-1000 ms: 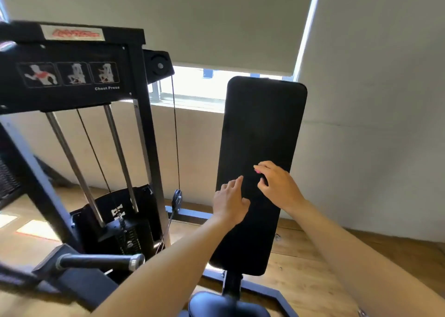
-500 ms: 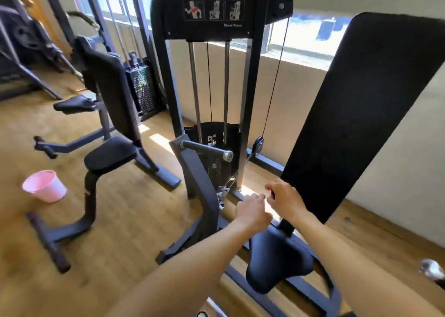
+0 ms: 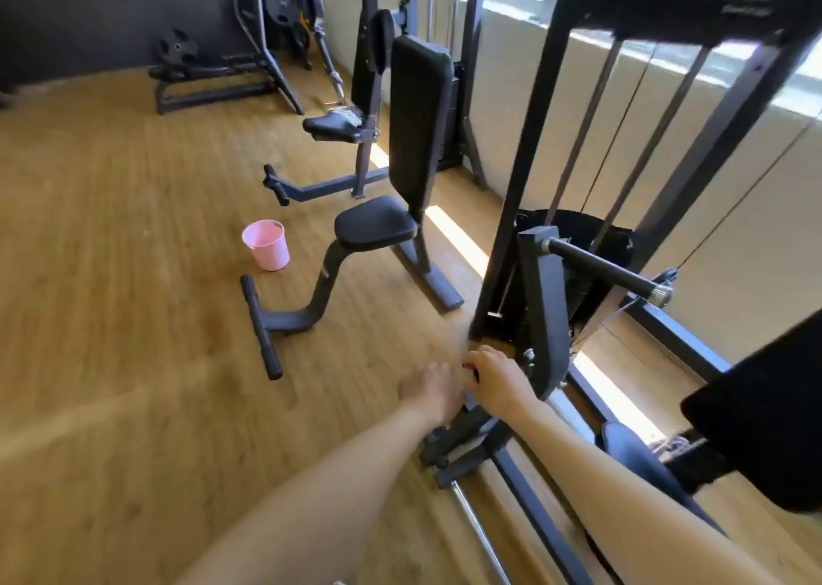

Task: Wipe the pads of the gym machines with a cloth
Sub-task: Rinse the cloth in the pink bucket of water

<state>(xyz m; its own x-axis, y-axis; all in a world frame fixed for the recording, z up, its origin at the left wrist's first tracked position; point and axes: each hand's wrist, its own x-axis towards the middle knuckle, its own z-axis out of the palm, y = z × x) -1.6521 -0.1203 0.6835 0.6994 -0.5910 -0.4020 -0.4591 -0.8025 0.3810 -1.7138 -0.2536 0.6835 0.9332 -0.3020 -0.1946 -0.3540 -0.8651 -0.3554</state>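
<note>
Back pad [image 3: 756, 420] is sitting well right of your hands, out of reach; your left hand [image 3: 429, 391] and right hand [image 3: 496, 375] are hovering close together, grip blurred, cannot tell. No cloth is showing: you're risking a bare-handed wipe

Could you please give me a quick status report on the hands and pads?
Both hands, left and right, together, low, grip unclear. Cloth not visible. Next back pad ahead, pink bucket beside it.
</note>
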